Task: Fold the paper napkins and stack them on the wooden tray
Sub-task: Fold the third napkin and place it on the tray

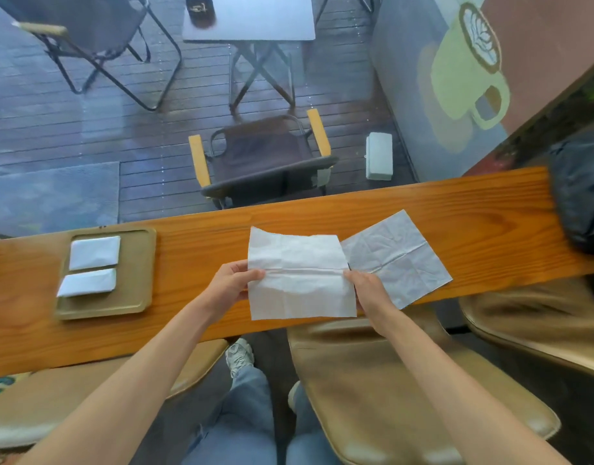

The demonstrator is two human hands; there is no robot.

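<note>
I hold an unfolded white paper napkin (pixel 299 273) above the wooden counter, with a crease running across its middle. My left hand (pixel 232 283) pinches its left edge at the crease and my right hand (pixel 368 290) pinches its right edge. A second unfolded napkin (pixel 399 260) lies flat on the counter to the right, partly under the held one. At the left stands the wooden tray (pixel 138 290), with two folded napkins side by side in it: one at the far end (pixel 95 252) and one nearer me (pixel 87 283).
The narrow wooden counter (pixel 456 209) runs left to right in front of a window. A dark bag (pixel 581 196) rests on its right end. Tan stool seats (pixel 389 380) stand below its near edge. My legs and a shoe show under the counter.
</note>
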